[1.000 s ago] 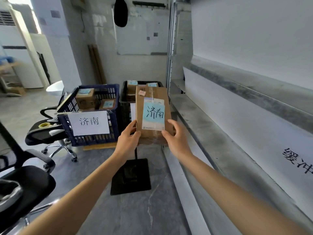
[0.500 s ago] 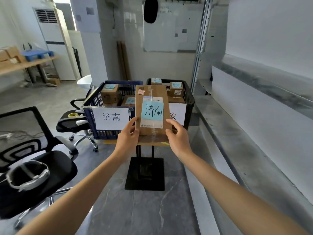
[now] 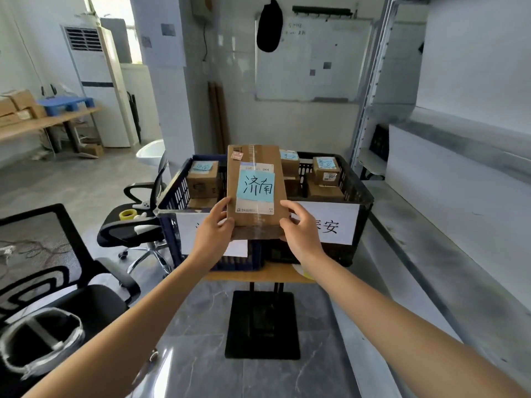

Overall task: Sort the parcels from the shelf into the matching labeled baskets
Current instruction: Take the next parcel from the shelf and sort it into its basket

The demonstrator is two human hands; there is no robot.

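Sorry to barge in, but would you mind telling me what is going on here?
A person holds a brown cardboard parcel upright, the left hand and right hand gripping its lower corners. Its blue handwritten note reads 济南. Behind it, a blue plastic basket and a black plastic basket sit side by side on a small wooden table, each already holding smaller boxes. The parcel is in neither yet.

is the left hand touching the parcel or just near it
Touching. The head view shows the left hand with its thumb laid on the front of the parcel at its lower left edge.
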